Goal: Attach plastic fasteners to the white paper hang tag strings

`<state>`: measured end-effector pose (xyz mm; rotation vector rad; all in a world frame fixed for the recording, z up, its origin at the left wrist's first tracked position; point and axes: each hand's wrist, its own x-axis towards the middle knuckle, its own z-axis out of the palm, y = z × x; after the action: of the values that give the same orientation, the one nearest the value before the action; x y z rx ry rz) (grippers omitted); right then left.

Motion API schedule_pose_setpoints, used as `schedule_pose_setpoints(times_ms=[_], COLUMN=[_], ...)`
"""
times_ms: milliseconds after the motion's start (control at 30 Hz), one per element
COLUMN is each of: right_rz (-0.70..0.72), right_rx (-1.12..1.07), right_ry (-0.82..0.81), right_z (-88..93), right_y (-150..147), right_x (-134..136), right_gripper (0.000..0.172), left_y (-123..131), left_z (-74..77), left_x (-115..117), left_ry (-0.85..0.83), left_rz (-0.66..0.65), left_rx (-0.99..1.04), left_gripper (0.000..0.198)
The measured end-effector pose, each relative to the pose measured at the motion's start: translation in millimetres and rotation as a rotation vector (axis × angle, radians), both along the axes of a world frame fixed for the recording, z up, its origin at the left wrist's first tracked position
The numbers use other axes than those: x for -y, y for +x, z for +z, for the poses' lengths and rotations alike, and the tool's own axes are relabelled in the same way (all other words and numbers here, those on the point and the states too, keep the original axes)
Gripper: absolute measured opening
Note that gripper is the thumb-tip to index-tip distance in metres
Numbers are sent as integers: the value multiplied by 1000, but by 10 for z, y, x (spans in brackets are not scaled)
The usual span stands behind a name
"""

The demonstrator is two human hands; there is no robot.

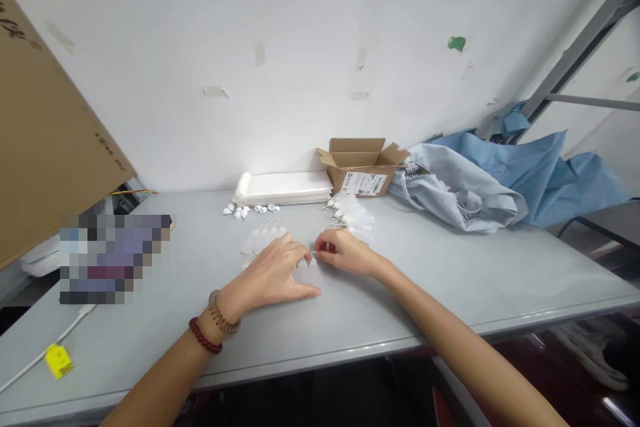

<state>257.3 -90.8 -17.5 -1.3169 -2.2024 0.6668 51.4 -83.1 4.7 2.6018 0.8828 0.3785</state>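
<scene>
My left hand [275,270] rests low over the table, thumb and index finger spread around several small translucent plastic pieces [307,272]. At the upper end of these pieces my right hand [347,252] pinches with thumb and fingertips; what is between them is too small to make out. Behind my left hand lie more clear pieces [263,239] with thin white cords, partly covered by the hand. Just beyond my right hand is a fanned pile of similar translucent pieces [355,215] with cords.
Small white caps or rolls [240,211] lie before a stack of white flat envelopes [287,185]. An open cardboard box [363,170] stands against the wall, beside a light blue cloth bundle [450,187]. At left are a blurred-out device [120,257] and a cable with a yellow tag [59,360].
</scene>
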Motion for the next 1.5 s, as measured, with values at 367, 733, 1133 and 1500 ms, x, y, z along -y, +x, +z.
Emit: schedule_pose_setpoints(times_ms=[367,733,1133,1500], right_rz=[18,23,34,-14], right_rx=[-56,-127,-337,-795], right_ry=[-65,-168,-417,-440], right_z=[4,48,122,200], right_y=[5,44,98,193], right_x=[-7,-12,-21,0], right_gripper=[14,14,15,19], left_y=[29,43,73,62], left_z=[-14,-49,-36,-75], left_x=[14,32,55,4], left_ry=[105,72,205,572], left_rz=[-24,-32,-74,-61], left_rx=[-63,-16,42,147], left_gripper=[36,33,33,31])
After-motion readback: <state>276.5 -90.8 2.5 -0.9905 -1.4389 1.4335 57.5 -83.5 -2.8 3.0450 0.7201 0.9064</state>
